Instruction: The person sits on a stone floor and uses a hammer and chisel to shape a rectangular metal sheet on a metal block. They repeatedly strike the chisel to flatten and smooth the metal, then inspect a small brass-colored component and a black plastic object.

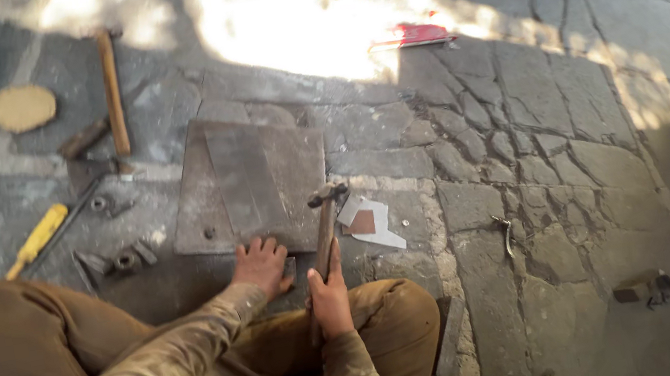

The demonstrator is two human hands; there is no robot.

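Hammer (325,224) sits clenched in my right hand (330,296), head raised over the steel plate (253,184) on the stone floor (534,182). My left hand (260,267) presses flat on the plate's near edge. I'd judge hammering unfinished.
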